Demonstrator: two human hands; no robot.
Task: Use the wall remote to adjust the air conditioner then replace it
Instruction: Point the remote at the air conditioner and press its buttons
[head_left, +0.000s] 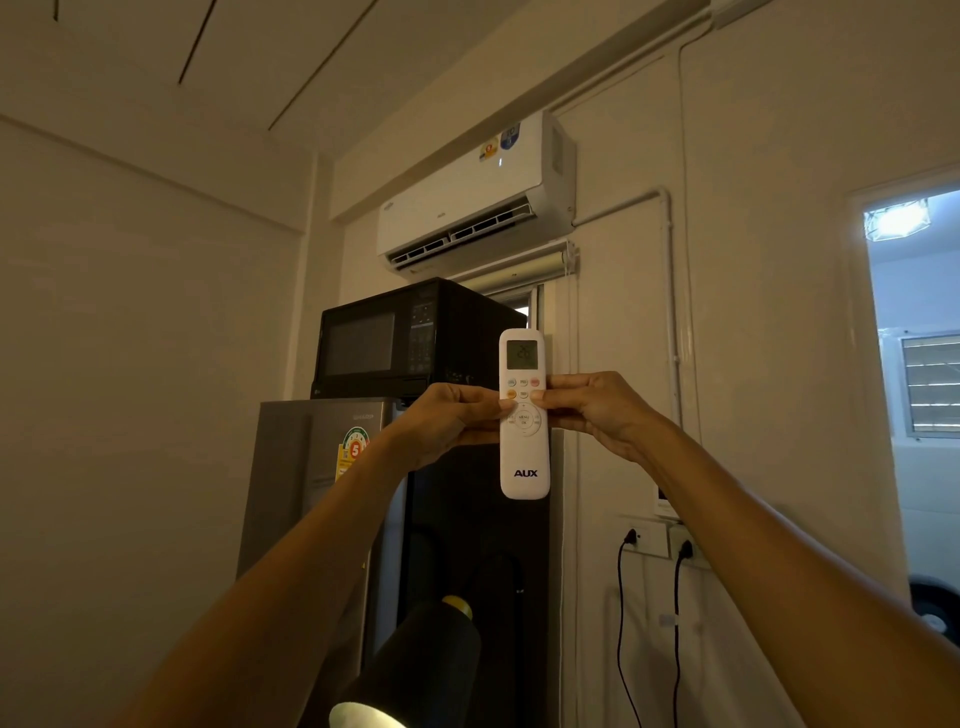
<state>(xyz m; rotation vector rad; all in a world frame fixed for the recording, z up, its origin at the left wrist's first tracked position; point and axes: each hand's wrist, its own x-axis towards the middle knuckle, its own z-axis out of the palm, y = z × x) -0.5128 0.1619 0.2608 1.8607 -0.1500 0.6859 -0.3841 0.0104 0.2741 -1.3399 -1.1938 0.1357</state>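
A white AUX remote (524, 457) is held upright at arm's length, its small screen lit at the top. My left hand (447, 418) grips its left edge, thumb on the button ring. My right hand (597, 408) grips the right edge, thumb near the upper buttons. High on the wall above hangs the white air conditioner (467, 202), its lower flap open. Lower on the right wall, a small white holder (665, 504) shows behind my right forearm, mostly hidden.
A black microwave (395, 338) sits on a grey fridge (306, 467) at the left. A black lamp head (415, 670) rises at the bottom. Wall sockets (657, 540) with two black cords hang at the right. An open doorway (914, 364) is at the far right.
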